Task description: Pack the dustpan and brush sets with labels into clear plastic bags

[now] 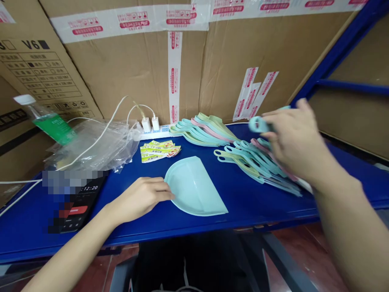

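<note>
A light blue dustpan (196,186) lies on the blue table in front of me. My left hand (144,198) grips its rounded left edge, thumb over the rim. Raised above the right side of the table, my right hand (293,140) is closed around a light blue brush (257,124). The holed end of its handle sticks out on the left, and the rest is mostly hidden by the hand. Below that hand sits a pile of brushes (243,162) in light blue, green and pink, handles pointing left. Behind the dustpan is a stack of dustpans (200,132) in similar colours.
Yellow printed packets (156,151) lie left of the stack. A power strip (152,132) with two white chargers stands against the cardboard boxes (136,73). Clear plastic bags (100,148), a green-labelled bottle (51,123), white cables and a phone (80,207) occupy the left side.
</note>
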`<action>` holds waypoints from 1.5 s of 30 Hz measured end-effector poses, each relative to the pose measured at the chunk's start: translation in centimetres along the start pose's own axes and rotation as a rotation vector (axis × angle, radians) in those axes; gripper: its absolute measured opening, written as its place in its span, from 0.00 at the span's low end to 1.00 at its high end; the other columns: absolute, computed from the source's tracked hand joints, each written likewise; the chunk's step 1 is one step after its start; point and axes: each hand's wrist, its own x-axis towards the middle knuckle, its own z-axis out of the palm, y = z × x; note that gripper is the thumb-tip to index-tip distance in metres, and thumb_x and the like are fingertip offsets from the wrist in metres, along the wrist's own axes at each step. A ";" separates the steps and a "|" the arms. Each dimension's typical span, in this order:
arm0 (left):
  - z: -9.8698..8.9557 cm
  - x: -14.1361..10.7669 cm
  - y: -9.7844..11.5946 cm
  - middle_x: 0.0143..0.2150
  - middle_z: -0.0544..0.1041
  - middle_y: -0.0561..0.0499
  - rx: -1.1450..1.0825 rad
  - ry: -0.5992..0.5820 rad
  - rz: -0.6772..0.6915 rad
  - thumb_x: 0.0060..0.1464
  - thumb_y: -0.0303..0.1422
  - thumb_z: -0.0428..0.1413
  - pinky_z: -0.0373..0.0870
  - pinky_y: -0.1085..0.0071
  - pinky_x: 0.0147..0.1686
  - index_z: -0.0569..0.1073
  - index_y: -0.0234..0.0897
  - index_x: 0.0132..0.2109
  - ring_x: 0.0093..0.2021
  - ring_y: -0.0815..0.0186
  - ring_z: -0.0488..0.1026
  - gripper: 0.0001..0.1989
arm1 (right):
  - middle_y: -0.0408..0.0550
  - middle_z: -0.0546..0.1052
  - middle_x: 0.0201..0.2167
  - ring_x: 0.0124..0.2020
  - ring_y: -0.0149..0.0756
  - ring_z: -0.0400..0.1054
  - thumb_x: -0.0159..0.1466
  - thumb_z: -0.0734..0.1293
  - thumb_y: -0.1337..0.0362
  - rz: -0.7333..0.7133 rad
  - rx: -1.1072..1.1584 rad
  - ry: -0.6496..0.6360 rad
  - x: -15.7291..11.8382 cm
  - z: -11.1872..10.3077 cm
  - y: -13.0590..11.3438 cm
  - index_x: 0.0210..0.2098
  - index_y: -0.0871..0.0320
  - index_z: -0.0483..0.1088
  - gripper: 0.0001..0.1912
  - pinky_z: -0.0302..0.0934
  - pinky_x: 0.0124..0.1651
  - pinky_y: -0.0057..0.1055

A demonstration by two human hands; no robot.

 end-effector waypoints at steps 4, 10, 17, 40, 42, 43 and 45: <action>0.1 0.0 -0.2 0.39 0.82 0.49 -0.108 0.063 -0.040 0.68 0.31 0.47 0.71 0.71 0.39 0.78 0.38 0.44 0.38 0.66 0.76 0.14 | 0.51 0.75 0.36 0.43 0.46 0.69 0.72 0.53 0.65 -0.314 0.170 -0.123 2.9 2.5 -6.3 0.43 0.55 0.69 0.14 0.51 0.64 0.62; -0.7 -0.2 -0.7 0.38 0.78 0.45 0.040 0.289 -0.412 0.68 0.37 0.43 0.71 0.66 0.43 0.77 0.35 0.40 0.40 0.61 0.75 0.19 | 0.53 0.74 0.33 0.40 0.45 0.65 0.73 0.55 0.63 -0.493 0.328 -0.345 3.2 6.4 -10.7 0.40 0.63 0.72 0.16 0.63 0.52 0.47; -0.5 0.1 -1.2 0.36 0.80 0.49 -0.132 -0.058 -0.776 0.67 0.42 0.35 0.70 0.65 0.40 0.73 0.39 0.38 0.38 0.59 0.77 0.24 | 0.55 0.75 0.35 0.41 0.46 0.64 0.73 0.56 0.62 -0.426 0.496 -0.523 2.6 7.1 -11.7 0.42 0.63 0.71 0.15 0.61 0.47 0.44; 0.4 0.6 -2.1 0.28 0.72 0.55 -0.714 0.017 -0.772 0.61 0.47 0.47 0.68 0.75 0.24 0.71 0.36 0.42 0.24 0.70 0.69 0.19 | 0.58 0.71 0.53 0.55 0.45 0.63 0.66 0.68 0.57 -0.383 0.759 -0.511 2.8 7.6 -11.7 0.55 0.60 0.69 0.20 0.60 0.58 0.47; 0.3 0.5 -2.1 0.27 0.70 0.56 -0.772 0.016 -0.792 0.60 0.49 0.49 0.67 0.75 0.22 0.70 0.36 0.43 0.21 0.71 0.68 0.20 | 0.61 0.67 0.62 0.64 0.51 0.55 0.65 0.68 0.55 -0.421 0.642 -0.558 3.1 7.0 -11.2 0.60 0.58 0.67 0.26 0.54 0.62 0.56; 0.2 0.5 -2.1 0.26 0.70 0.57 -0.788 0.018 -0.791 0.59 0.49 0.49 0.66 0.75 0.22 0.70 0.35 0.43 0.20 0.72 0.67 0.20 | 0.61 0.64 0.65 0.67 0.54 0.51 0.65 0.68 0.54 -0.434 0.587 -0.567 3.1 6.7 -11.0 0.61 0.57 0.66 0.28 0.50 0.64 0.60; 0.1 0.6 -2.0 0.25 0.69 0.57 -0.810 0.017 -0.783 0.59 0.50 0.50 0.65 0.76 0.21 0.70 0.35 0.43 0.20 0.73 0.67 0.21 | 0.61 0.60 0.68 0.70 0.57 0.46 0.66 0.68 0.53 -0.429 0.491 -0.546 3.3 5.9 -10.6 0.63 0.56 0.64 0.30 0.43 0.66 0.65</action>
